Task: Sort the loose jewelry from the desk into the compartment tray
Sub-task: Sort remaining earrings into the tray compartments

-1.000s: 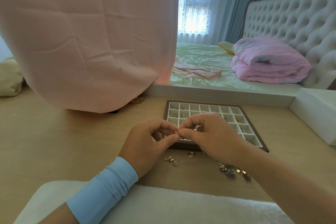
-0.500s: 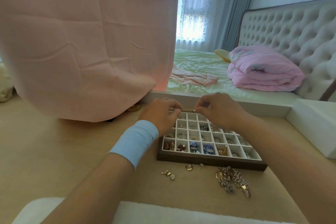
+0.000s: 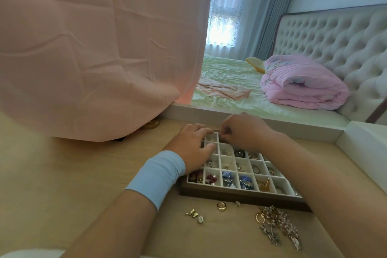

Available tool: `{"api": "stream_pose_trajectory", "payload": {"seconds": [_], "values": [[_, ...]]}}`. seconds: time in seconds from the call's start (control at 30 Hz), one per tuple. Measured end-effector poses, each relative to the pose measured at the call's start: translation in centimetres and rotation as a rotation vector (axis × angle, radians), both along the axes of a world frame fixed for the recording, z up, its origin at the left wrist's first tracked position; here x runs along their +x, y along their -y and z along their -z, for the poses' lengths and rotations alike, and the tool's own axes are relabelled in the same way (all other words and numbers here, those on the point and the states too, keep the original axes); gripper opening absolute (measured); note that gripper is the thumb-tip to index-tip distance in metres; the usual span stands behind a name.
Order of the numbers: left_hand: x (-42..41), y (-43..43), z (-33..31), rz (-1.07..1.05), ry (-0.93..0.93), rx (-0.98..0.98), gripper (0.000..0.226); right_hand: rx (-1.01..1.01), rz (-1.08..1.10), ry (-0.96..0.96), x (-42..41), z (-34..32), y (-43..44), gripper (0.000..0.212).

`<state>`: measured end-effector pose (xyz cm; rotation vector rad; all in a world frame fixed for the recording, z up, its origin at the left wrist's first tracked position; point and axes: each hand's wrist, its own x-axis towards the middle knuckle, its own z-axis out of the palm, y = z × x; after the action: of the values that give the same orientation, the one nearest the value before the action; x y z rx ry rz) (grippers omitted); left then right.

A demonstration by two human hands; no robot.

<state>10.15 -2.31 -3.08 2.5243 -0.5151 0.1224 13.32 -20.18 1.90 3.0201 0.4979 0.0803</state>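
Note:
The compartment tray [image 3: 240,194] has a brown frame and white cells, and several cells hold earrings and rings. My left hand [image 3: 191,148], with a blue cuff at the wrist, rests on the tray's far-left cells with loose fingers and nothing in it. My right hand [image 3: 245,130] hovers over the far row, its fingertips pinched on a small gold piece that they mostly hide. In front of the tray lie a gold ring [image 3: 221,205], a stud [image 3: 237,203], a butterfly charm [image 3: 192,213], a small oval piece [image 3: 200,219] and a tangle of pink beads and charms [image 3: 276,224].
A pink cloth [image 3: 94,48] hangs over the desk's back left, with a gold lid [image 3: 150,124] under its hem. A white ledge [image 3: 272,123] runs behind the tray and a white box [image 3: 364,153] stands at the right. A bed lies beyond.
Both hands have moved from the desk's front to the tray's far row. My left hand has let go of the small piece and dropped onto the tray's left cells.

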Motion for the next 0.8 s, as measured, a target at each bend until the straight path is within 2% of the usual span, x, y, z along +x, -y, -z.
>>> {"api": "stream_pose_trajectory", "payload": {"seconds": [0.2, 0.33, 0.43, 0.53, 0.67, 0.8], "values": [[0.0, 0.0, 0.1, -0.001, 0.019, 0.016, 0.045, 0.001, 0.031, 0.103, -0.3, -0.1, 0.0, 0.015], [-0.4, 0.0, -0.2, -0.002, 0.04, 0.043, 0.043, 0.17, 0.044, -0.007, -1.3, -1.3, 1.0, 0.018], [-1.0, 0.0, -0.8, -0.001, 0.097, 0.034, 0.04, 0.29, 0.036, 0.007, -3.1, -2.3, 1.8, 0.005], [-2.0, 0.0, -2.0, -0.021, 0.172, -0.024, 0.028, 0.355, 0.0, 0.003, -5.9, -2.9, 1.5, 0.009], [-4.7, -0.4, -4.3, 0.019, 0.183, -0.098, 0.011, 0.351, -0.129, 0.002, -10.5, -2.4, -0.4, 0.009], [-7.9, -1.7, -5.0, 0.088, 0.136, 0.007, 0.011, 0.269, -0.204, -0.086, -13.7, -1.1, -2.1, 0.015]]}}
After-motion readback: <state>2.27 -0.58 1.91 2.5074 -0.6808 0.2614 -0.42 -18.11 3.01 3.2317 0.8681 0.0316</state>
